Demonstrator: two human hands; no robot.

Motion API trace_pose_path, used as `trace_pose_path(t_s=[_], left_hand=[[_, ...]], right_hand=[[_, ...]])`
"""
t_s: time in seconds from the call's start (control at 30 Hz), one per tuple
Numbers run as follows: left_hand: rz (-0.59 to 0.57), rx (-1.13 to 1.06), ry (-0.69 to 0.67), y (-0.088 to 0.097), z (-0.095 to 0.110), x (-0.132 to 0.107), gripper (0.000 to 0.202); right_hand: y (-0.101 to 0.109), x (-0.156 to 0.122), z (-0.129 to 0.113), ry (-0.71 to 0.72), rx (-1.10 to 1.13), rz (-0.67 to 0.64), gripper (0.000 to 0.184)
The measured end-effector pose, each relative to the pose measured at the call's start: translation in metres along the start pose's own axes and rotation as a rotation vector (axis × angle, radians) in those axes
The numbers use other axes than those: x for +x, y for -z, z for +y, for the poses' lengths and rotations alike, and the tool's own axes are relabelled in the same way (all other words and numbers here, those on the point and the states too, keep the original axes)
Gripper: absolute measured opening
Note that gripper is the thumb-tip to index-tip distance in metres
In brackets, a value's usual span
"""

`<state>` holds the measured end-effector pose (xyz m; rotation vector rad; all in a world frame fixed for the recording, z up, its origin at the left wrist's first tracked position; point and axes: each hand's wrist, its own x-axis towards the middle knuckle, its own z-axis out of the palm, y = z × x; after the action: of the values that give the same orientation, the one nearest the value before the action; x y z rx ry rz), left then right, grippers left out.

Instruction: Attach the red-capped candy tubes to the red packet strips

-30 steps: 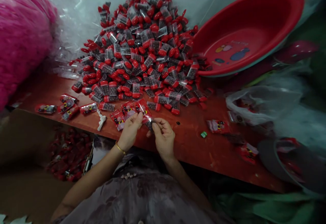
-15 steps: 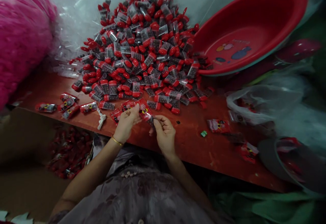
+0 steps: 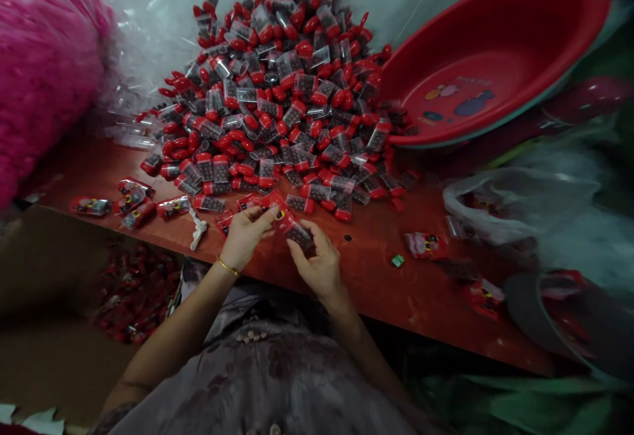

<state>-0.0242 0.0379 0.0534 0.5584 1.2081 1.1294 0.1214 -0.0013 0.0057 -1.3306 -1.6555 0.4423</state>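
Between my hands, just above the table's front edge, is a small red printed plastic packet (image 3: 286, 218) with a dark, see-through lower part. My left hand (image 3: 244, 237) pinches its upper left side between thumb and fingers. At the lower right end, my right hand (image 3: 319, 263) closes thumb and fingers around the dark part. More red packets (image 3: 225, 221) lie flat beside my left hand, partly hidden by it. Behind both hands rises a big heap of clear tubes with red caps (image 3: 277, 101) and dark contents.
A red basin (image 3: 500, 45) leans behind the heap at right. Filled packets (image 3: 133, 199) and a twisted white scrap (image 3: 198, 229) lie left on the red table (image 3: 381, 290). A pink bagged bundle (image 3: 44, 72), a clear plastic bag (image 3: 515, 191) and a pile of packets below (image 3: 136, 296) are around.
The dark part now shows more plainly inside the packet's lower end. My right hand has shifted its fingers along that end; my left hand keeps its pinch.
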Motion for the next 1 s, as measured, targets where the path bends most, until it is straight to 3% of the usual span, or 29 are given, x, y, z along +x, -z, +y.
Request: trace_pose_path(t_s=[0.3, 0.5, 0.57, 0.67, 0.8, 1.0], left_hand=[[0.048, -0.005, 0.006, 0.0, -0.001, 0.0, 0.042], [0.152, -0.133, -0.036, 0.007, 0.008, 0.003, 0.047], [0.149, -0.15, -0.007, 0.01, 0.014, 0.005, 0.048], [0.086, -0.15, 0.077, 0.01, 0.015, 0.005, 0.043], [0.044, -0.148, 0.118, 0.006, 0.007, 0.003, 0.04], [0.053, -0.097, 0.112, 0.004, 0.004, -0.003, 0.044]], right_hand=[[0.002, -0.003, 0.004, 0.109, -0.193, -0.157, 0.052], [0.01, -0.015, 0.01, 0.171, -0.149, -0.253, 0.044], [0.015, -0.018, 0.01, 0.101, -0.038, -0.282, 0.037], [0.019, -0.018, 0.004, -0.123, 0.241, -0.326, 0.033], [0.019, -0.013, -0.006, -0.419, 0.54, -0.333, 0.044], [0.018, -0.006, -0.01, -0.491, 0.606, -0.269, 0.046]])
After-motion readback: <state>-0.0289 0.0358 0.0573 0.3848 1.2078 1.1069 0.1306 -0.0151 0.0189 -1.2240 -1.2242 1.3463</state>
